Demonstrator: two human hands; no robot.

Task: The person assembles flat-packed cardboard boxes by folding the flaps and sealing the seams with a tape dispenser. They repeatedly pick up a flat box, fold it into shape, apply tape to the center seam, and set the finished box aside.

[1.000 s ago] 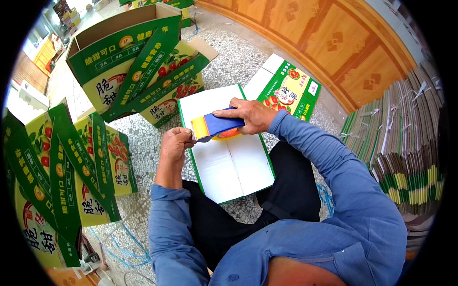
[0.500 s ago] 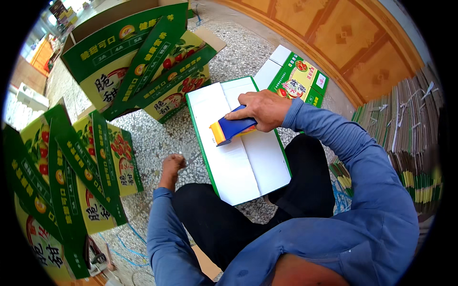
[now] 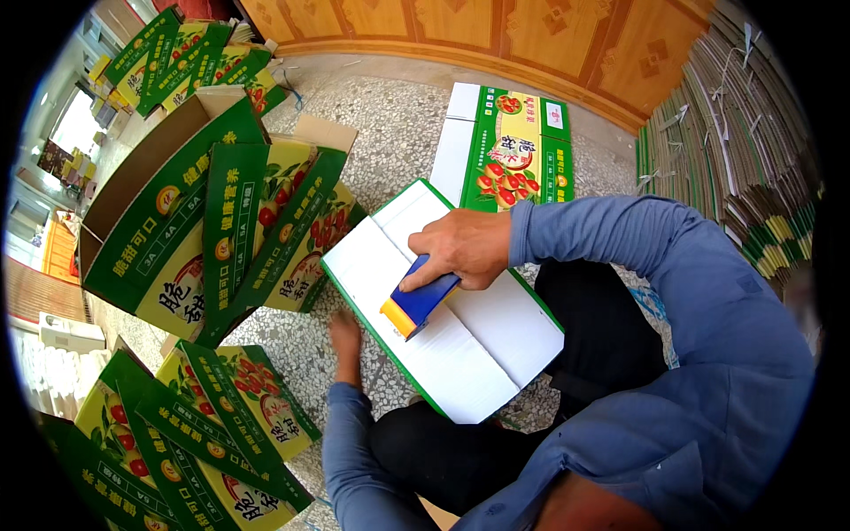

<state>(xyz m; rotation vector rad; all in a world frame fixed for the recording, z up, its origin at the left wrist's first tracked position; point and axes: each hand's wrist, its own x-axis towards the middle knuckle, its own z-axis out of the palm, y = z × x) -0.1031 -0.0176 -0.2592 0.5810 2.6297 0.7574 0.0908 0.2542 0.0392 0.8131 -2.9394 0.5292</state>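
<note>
A carton (image 3: 478, 354) lies across my lap, its white flaps folded in to meet at a middle seam and its edges green. My right hand (image 3: 465, 252) is closed around a blue and orange tape dispenser (image 3: 423, 296), held at the white flaps near the seam. Any strip of tape is too faint to make out. My left hand (image 3: 345, 336) is low beside the carton's left edge, apart from it. Its fingers are blurred, so their shape does not show.
Green and yellow open cartons (image 3: 190, 230) stand at the left, with more cartons (image 3: 239, 425) nearer me. Beyond my lap a printed carton (image 3: 513, 150) lies on the speckled floor (image 3: 381, 106). Bundled flat cardboard (image 3: 699, 133) is stacked at the right, by wooden panelling (image 3: 460, 22).
My view has turned, so the scene is shifted and the carton looks more slanted. My left hand now lies closer to the carton's left edge. The tape dispenser stays in my right hand.
</note>
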